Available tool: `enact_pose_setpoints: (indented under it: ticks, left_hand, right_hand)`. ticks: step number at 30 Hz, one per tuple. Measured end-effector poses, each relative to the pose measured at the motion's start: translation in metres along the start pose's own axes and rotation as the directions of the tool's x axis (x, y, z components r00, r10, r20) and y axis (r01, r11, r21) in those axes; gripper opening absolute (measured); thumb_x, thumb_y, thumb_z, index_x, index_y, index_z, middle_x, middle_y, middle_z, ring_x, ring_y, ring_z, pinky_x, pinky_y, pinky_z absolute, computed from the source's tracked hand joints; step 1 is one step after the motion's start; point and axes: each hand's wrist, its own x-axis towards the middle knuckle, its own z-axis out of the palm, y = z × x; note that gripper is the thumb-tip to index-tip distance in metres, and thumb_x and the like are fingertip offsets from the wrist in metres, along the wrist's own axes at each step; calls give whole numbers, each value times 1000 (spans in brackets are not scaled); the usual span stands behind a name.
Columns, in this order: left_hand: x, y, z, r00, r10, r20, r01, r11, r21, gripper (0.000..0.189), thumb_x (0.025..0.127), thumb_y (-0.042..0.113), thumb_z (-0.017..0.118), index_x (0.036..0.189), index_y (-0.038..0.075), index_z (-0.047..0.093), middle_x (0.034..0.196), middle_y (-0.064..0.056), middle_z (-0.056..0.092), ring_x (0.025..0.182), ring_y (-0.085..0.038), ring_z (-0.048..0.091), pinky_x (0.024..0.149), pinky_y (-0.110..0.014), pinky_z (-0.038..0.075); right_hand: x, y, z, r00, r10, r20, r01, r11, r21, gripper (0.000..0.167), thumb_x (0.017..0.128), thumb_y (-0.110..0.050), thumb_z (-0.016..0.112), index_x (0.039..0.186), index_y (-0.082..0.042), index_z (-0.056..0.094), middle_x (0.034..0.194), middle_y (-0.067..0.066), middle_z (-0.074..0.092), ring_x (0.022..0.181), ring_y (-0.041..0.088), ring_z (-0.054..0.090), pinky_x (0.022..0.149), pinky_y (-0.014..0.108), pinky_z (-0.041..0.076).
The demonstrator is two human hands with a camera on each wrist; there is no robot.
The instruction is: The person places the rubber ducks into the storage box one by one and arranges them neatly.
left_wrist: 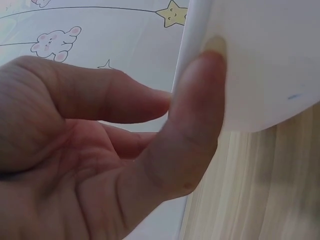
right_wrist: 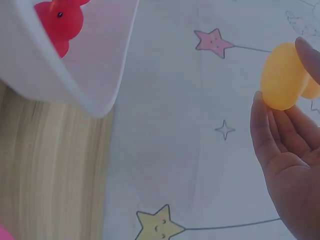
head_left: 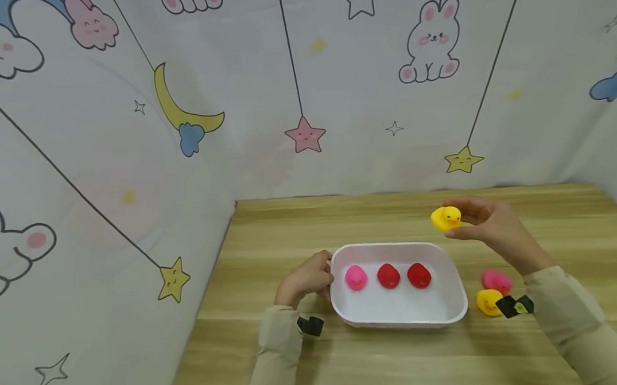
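My right hand pinches a yellow rubber duck between thumb and fingers, above the table behind the tub's right end. In the right wrist view the same yellow duck shows its rounded body. My left hand holds the left end of a white plastic tub, its fingers bent against the end wall. Inside the tub sit a pink rubber duck and two red rubber toys, in a row. The right wrist view shows one red toy with a dark eye.
Right of the tub, a pink rubber toy and another yellow duck lie on the wood-grain table, close to my right sleeve. White cloth walls with printed bunnies and stars stand behind and to the left.
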Motion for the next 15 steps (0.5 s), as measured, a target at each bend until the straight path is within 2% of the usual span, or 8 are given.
enact_pose_setpoints:
  ticks: [5,8,11,15]
  left_hand:
    - [5,4,0,1000,-12,12,11,1000,5,49,82,-13,44,131,-15,44,90,-25,57,50,-17,57,56,-40,63]
    - [5,5,-1,1000,-15,6,15,1000,1,49,82,-13,44,131,-15,43,92,-28,57,50,-17,57,55,-40,63]
    - [3,4,-2,1000,-18,-3,18,1000,-3,50,82,-13,45,131,-15,43,92,-28,57,51,-17,57,56,-40,63]
    - [0,1,-3,1000,-20,0,20,1000,-4,51,81,-13,44,132,-16,43,89,-26,57,51,-17,57,56,-39,63]
  right_hand:
    - [2,-15,14,999,-21,23,22,1000,-19,54,85,-15,82,135,-4,62,123,-4,68,110,8,62,85,22,59]
    - [7,-21,27,996,-74,47,75,997,-21,53,84,-12,83,133,-6,64,125,1,67,110,10,62,86,21,58]
    - [13,-26,43,986,-136,99,135,991,10,52,83,-9,83,131,-5,65,125,7,67,110,13,63,88,20,57]
    - [19,-34,65,972,-169,164,166,986,33,51,81,-8,84,129,-5,66,123,9,68,109,21,65,89,20,56]
